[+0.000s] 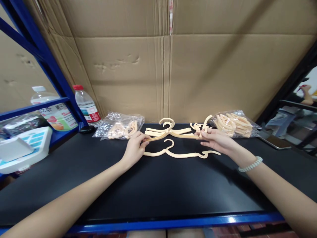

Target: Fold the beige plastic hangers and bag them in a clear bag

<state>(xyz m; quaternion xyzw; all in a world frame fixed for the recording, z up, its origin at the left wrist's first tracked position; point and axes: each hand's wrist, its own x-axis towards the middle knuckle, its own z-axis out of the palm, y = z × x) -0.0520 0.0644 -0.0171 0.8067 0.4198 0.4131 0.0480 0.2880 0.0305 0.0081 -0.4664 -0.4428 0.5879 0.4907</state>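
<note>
Nearest the camera, two bare forearms reach over the blue front edge of a black shelf (pixel 153 191). The left hand (pixel 133 148) pinches one end of a cream plastic hanger (pixel 170 132); the right hand (pixel 216 140), a bead bracelet on its wrist, grips the opposite end. A second hanger (pixel 180 152) lies flat just in front of the held one. Keeping both ends level would likely keep it from twisting. Clear bags of hangers (pixel 234 124) sit beside it.
</note>
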